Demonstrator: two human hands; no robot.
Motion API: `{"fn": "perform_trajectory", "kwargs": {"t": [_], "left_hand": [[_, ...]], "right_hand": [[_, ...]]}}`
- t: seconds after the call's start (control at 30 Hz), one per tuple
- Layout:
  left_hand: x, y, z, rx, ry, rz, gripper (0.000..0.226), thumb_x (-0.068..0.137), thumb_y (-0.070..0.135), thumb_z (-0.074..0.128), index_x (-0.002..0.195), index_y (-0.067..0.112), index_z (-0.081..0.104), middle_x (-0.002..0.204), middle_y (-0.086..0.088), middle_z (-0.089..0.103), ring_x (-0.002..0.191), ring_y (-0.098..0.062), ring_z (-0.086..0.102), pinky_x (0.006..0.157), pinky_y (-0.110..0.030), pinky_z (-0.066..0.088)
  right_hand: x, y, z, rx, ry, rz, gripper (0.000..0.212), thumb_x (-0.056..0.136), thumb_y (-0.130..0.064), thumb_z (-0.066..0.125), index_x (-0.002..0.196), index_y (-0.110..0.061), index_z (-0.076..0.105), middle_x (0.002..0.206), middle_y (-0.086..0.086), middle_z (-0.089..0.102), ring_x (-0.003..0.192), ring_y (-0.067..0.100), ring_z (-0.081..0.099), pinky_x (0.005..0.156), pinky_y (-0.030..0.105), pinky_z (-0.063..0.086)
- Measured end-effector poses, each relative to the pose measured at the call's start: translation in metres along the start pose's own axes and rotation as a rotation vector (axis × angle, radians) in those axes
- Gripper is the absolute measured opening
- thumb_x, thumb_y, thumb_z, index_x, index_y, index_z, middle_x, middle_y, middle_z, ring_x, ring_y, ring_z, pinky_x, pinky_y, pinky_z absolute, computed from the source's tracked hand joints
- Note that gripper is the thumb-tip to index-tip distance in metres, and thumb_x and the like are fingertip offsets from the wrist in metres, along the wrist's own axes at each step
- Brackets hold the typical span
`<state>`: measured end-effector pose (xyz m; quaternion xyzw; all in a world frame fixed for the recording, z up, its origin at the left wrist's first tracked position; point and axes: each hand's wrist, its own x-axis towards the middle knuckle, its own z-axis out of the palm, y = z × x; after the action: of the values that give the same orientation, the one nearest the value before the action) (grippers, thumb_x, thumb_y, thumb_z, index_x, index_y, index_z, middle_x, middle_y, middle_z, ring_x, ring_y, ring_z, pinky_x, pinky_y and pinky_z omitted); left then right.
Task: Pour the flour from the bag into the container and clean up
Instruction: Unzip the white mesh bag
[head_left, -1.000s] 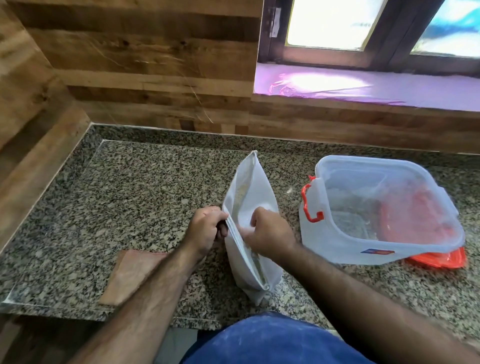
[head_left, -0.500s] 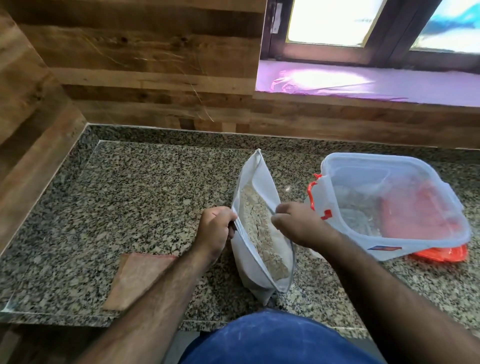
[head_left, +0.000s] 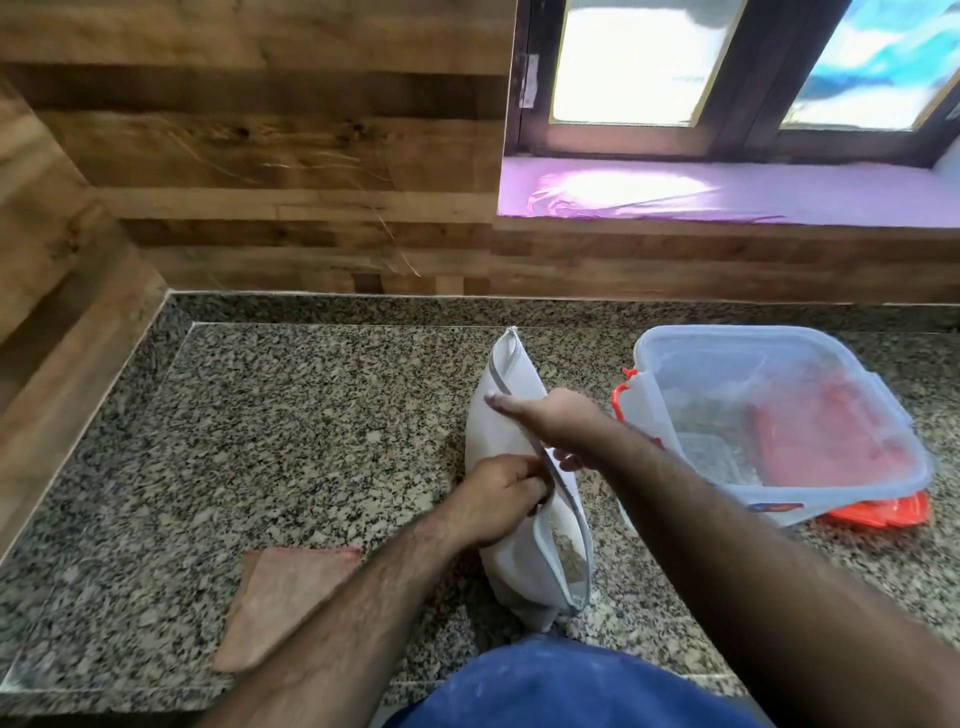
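Note:
A white zip-top flour bag (head_left: 524, 566) stands upright on the granite counter, in front of me. Its mouth gapes at the near end, where brownish flour shows inside. My left hand (head_left: 496, 501) grips the left lip of the bag's mouth. My right hand (head_left: 553, 421) reaches across the top of the bag, fingers on the left side and thumb on the right, pinching the zipper edge. The clear plastic container (head_left: 675, 410) with orange clips sits tilted to the right of the bag, open, with a little residue inside.
The container leans on its orange lid (head_left: 883, 514). A pinkish-brown cloth (head_left: 291, 597) lies flat at the near left counter edge. Wooden walls close the back and left. A window sill (head_left: 727, 192) with purple film runs behind the container.
My right hand has moved from the bag's right lip up and across its top. The wide-open mouth has narrowed, hiding most of the flour. My left hand keeps its grip.

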<state>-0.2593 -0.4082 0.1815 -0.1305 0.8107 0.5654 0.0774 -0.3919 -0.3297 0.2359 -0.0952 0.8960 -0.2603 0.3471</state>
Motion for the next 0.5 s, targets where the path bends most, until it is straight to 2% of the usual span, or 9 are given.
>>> {"fn": "perform_trajectory", "kwargs": {"t": [0.1,0.2,0.33,0.47,0.5], "left_hand": [[-0.005,-0.002,-0.01,0.059,-0.088,0.02,0.019,0.084,0.026,0.06,0.066,0.026,0.066,0.069,0.009,0.069,0.064,-0.008,0.062,0.064,-0.03,0.051],[-0.009,-0.012,-0.026,0.051,-0.038,0.01,0.02,0.081,0.027,0.061,0.069,0.016,0.071,0.068,0.005,0.07,0.064,-0.011,0.064,0.064,-0.03,0.052],[-0.012,-0.023,-0.044,-0.059,0.109,0.006,0.033,0.084,0.032,0.062,0.067,0.004,0.064,0.063,0.002,0.058,0.061,-0.013,0.052,0.061,-0.031,0.041],[-0.009,-0.019,-0.053,-0.177,0.156,0.024,0.033,0.093,0.021,0.061,0.06,0.018,0.064,0.058,0.003,0.056,0.056,-0.011,0.049,0.055,-0.024,0.04],[-0.006,-0.018,-0.054,-0.202,0.165,0.025,0.033,0.093,0.023,0.06,0.06,0.018,0.064,0.058,0.002,0.057,0.056,-0.012,0.05,0.056,-0.025,0.041]], "right_hand": [[0.007,-0.01,0.008,-0.371,0.093,-0.084,0.068,0.087,-0.072,0.068,0.1,-0.005,0.073,0.079,0.005,0.068,0.077,0.027,0.075,0.069,0.037,0.066],[0.016,-0.015,0.014,-0.546,0.136,-0.132,0.056,0.091,-0.061,0.068,0.111,-0.01,0.075,0.081,0.0,0.064,0.083,0.025,0.065,0.073,0.032,0.056],[0.016,-0.015,0.017,-0.708,0.087,-0.102,0.059,0.088,-0.066,0.073,0.114,-0.013,0.074,0.094,0.002,0.066,0.089,0.024,0.066,0.083,0.033,0.061],[0.014,-0.007,0.021,-0.761,0.048,-0.022,0.078,0.078,-0.077,0.077,0.126,-0.015,0.072,0.121,0.005,0.072,0.104,0.025,0.073,0.094,0.041,0.063],[0.013,-0.006,0.022,-0.78,0.048,-0.025,0.079,0.08,-0.077,0.075,0.128,-0.015,0.071,0.122,0.005,0.071,0.107,0.026,0.073,0.095,0.042,0.063]]}}
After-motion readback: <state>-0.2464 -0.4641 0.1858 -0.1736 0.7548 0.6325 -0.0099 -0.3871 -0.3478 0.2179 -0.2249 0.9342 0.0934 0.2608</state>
